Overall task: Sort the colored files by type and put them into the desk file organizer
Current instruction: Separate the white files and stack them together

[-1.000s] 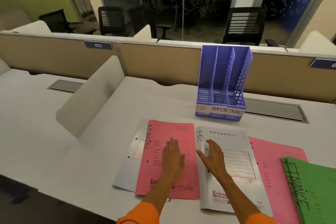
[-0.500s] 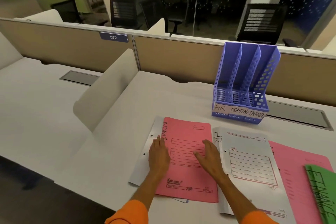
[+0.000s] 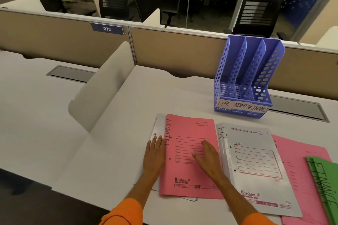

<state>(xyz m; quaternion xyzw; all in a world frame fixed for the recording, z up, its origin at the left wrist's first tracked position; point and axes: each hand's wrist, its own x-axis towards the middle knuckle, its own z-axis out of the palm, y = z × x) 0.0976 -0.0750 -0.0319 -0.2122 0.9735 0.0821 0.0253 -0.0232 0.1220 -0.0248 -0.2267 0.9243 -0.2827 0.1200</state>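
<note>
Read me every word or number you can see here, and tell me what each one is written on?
"072": blue plate on the partition.
"HR", "ADMIN", "FINANCE": labels on the purple organizer.
"ADMIN", "Krishna": pink file.
"HR", "Krishna": white file.
"FINANCE": green file.
Form print on the files: too small to read.

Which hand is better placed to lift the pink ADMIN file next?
Probably left: the left hand lies along the spine edge of the pink ADMIN file, ready to grip it; the right hand rests flat on its cover.
</note>
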